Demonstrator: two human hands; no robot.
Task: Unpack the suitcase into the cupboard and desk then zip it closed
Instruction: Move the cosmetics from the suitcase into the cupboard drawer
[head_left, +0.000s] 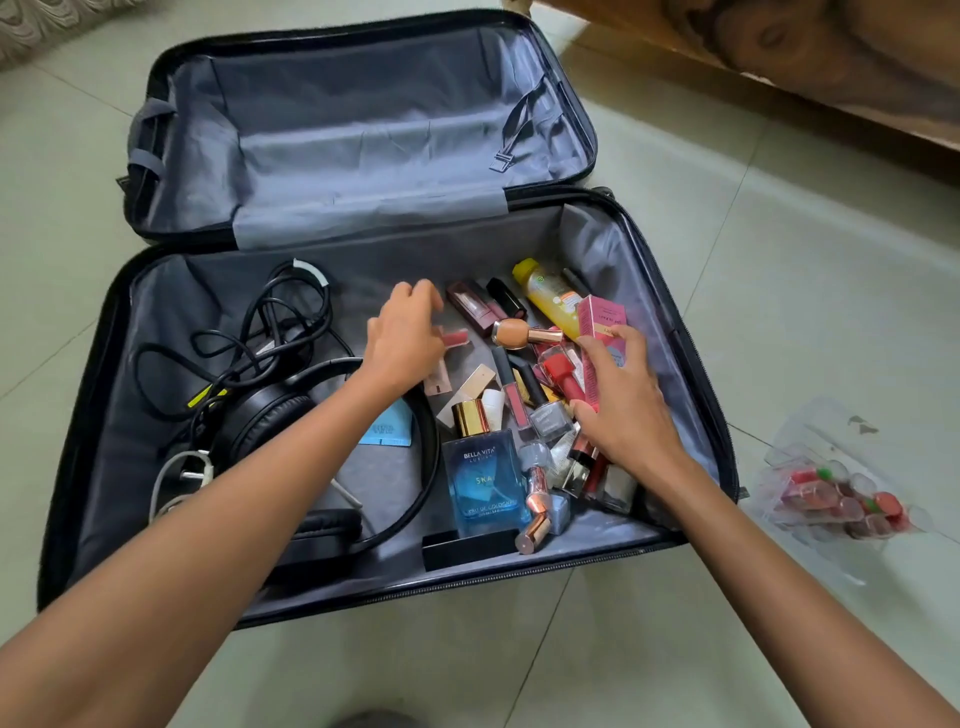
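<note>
A black suitcase with grey lining lies open on the floor, its far half empty. The near half holds black headphones, tangled black cables, a white charger, a blue perfume bottle, a yellow bottle and several lipsticks and nail polishes. My left hand hovers over a small red lip product, its fingers loosely curled and holding nothing. My right hand grips a tall pink box at the right side of the pile, thumb on its lower end.
A clear plastic pack with red and green small items lies on the tiled floor right of the suitcase. Wooden furniture stands at the top right. A patterned fabric edge shows at the top left.
</note>
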